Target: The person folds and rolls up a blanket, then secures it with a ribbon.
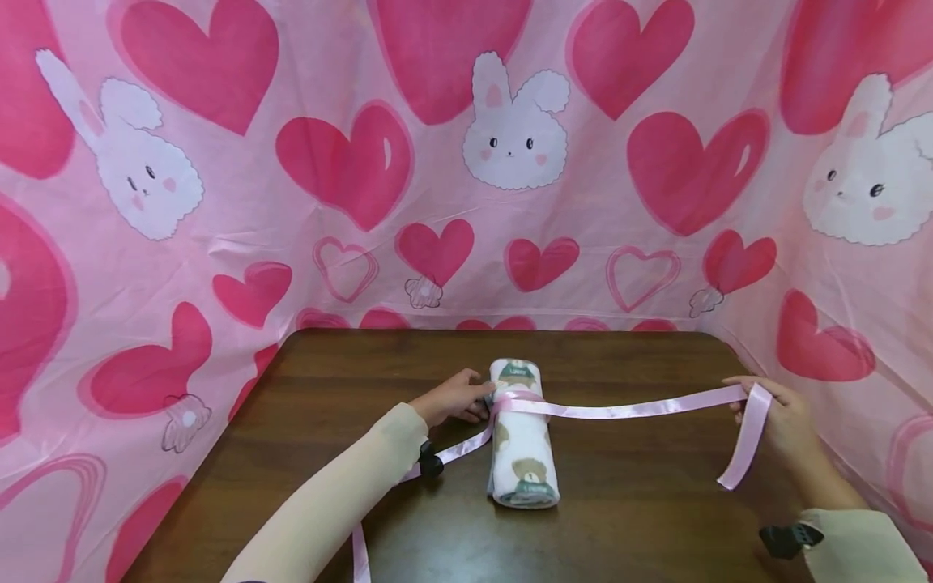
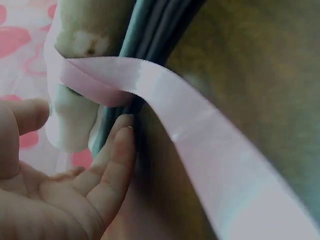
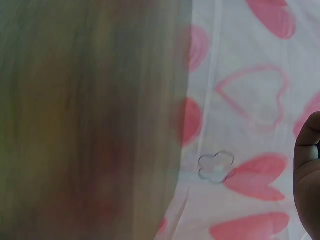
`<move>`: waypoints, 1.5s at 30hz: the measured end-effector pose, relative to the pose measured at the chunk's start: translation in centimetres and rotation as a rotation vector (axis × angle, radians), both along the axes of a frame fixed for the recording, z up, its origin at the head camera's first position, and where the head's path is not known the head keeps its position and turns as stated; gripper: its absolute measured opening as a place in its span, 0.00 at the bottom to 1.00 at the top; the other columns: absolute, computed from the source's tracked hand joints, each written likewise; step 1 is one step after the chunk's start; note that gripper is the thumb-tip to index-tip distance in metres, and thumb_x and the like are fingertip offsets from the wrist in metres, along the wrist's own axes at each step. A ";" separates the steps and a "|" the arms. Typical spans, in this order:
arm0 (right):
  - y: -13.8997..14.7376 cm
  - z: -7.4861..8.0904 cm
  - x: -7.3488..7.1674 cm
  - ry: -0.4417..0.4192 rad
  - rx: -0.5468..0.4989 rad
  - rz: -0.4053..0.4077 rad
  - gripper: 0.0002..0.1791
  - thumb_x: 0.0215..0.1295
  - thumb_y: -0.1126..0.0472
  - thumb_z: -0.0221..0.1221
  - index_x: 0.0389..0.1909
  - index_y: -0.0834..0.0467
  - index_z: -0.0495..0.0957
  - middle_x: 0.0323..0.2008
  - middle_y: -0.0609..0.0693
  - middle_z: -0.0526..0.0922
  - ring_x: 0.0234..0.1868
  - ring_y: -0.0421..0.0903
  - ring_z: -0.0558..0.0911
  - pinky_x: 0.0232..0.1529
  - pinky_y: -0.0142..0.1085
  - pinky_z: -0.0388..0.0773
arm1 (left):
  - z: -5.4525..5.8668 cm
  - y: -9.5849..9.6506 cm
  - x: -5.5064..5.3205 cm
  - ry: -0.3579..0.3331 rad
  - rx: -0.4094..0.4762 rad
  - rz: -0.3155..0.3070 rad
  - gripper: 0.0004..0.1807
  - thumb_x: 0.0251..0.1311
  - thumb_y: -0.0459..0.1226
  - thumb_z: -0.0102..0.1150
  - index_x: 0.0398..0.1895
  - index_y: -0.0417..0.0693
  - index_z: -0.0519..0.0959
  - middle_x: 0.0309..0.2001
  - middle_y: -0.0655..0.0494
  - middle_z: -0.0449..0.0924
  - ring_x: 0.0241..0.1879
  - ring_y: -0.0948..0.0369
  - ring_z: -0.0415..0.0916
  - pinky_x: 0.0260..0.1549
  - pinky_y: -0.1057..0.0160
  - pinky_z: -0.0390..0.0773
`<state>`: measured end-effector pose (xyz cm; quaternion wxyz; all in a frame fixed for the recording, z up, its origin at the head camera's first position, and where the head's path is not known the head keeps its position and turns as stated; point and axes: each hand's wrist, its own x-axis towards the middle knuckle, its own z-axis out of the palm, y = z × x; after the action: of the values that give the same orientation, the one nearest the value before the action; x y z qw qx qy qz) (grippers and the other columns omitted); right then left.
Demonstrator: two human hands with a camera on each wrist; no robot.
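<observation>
Pink ribbon (image 1: 634, 411) around forward-pointing towel (image 1: 521, 449); at towel's left, nearer, spread left hand (image 1: 455, 399); well right of towel, right hand (image 1: 787, 419) pinching ribbon.

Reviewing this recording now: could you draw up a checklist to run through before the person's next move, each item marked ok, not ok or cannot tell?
1. Rolled towel lying on the table, still rolled up: ok.
2. Pink ribbon passing around the towel: ok, it crosses the upper face and leaves on both sides.
3. Right hand holding the ribbon: ok, with a short tail hanging below it.
4. Left hand firmly steadying the towel: cannot tell; it is at the towel's left side, but the pressure does not show.
5. Ribbon's other end in sight: not ok, it runs out of the head view's bottom edge.
6. Bow finished: not ok, none shows.
</observation>
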<state>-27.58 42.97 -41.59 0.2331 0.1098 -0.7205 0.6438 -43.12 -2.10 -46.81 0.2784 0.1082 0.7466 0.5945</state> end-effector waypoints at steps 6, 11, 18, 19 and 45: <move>2.0 -0.7 0.7 -0.080 0.242 -0.225 0.16 0.72 0.68 0.50 0.38 0.52 0.87 0.27 0.35 0.83 0.27 0.33 0.77 0.26 0.25 0.70 | -0.3 -0.8 1.0 -0.064 0.061 -0.097 0.22 0.75 0.43 0.44 0.61 0.36 0.57 0.37 0.41 0.81 0.34 0.52 0.82 0.36 0.54 0.81; 3.0 -1.3 1.3 -0.109 0.277 -0.268 0.15 0.71 0.69 0.52 0.39 0.53 0.87 0.31 0.30 0.82 0.30 0.31 0.76 0.28 0.24 0.70 | -0.1 -1.3 1.6 -0.107 0.113 -0.167 0.23 0.74 0.39 0.44 0.64 0.35 0.56 0.36 0.43 0.82 0.35 0.51 0.82 0.40 0.52 0.80; 4.0 -2.0 1.7 -0.102 0.061 -0.203 0.20 0.70 0.71 0.52 0.35 0.45 0.87 0.25 0.38 0.83 0.25 0.33 0.78 0.22 0.25 0.70 | 0.2 -0.9 2.6 -0.134 0.152 -0.191 0.22 0.70 0.37 0.53 0.61 0.36 0.61 0.37 0.47 0.77 0.33 0.55 0.79 0.36 0.57 0.78; 4.1 -2.0 1.7 -0.098 0.039 -0.187 0.20 0.70 0.71 0.52 0.35 0.45 0.87 0.25 0.39 0.84 0.25 0.34 0.78 0.21 0.25 0.71 | 0.1 -0.8 2.8 -0.117 0.140 -0.187 0.22 0.69 0.37 0.54 0.60 0.36 0.62 0.36 0.48 0.76 0.32 0.56 0.77 0.34 0.59 0.77; 9.4 -4.1 3.5 -0.414 0.890 -0.353 0.17 0.68 0.59 0.52 0.22 0.62 0.79 0.21 0.52 0.78 0.24 0.39 0.71 0.25 0.37 0.68 | 2.5 -2.2 7.7 1.499 -0.664 -0.265 0.05 0.56 0.35 0.63 0.27 0.52 0.77 0.22 0.62 0.75 0.23 0.62 0.70 0.24 0.63 0.71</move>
<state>-24.03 52.40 -45.66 0.1213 -0.0545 -0.9630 0.2345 -35.43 -4.28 -44.31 -0.2078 0.4750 0.8518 0.0756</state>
